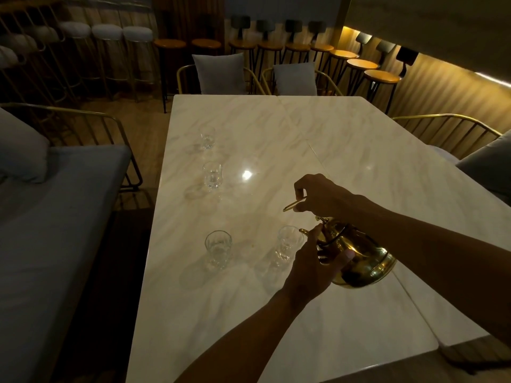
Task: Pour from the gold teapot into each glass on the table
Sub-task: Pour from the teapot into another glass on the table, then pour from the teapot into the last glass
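Four glasses stand on the marble desk [318, 139]. The gold teapot [359, 261], tilted beside the nearest glass [287, 246], is gripped by both hands, left [312, 266] and right [320, 196]; a spill is risked if the spout sits off the rim.

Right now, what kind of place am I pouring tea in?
Probably a cafe or bar lounge, dimly lit: a row of bar stools lines the counter wall, cushioned gold-frame chairs surround a long marble table, and four glasses are set out.

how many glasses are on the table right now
4: a far glass, a middle glass, a near-left glass, and a near-right glass by the teapot spout. Hands may hide more.
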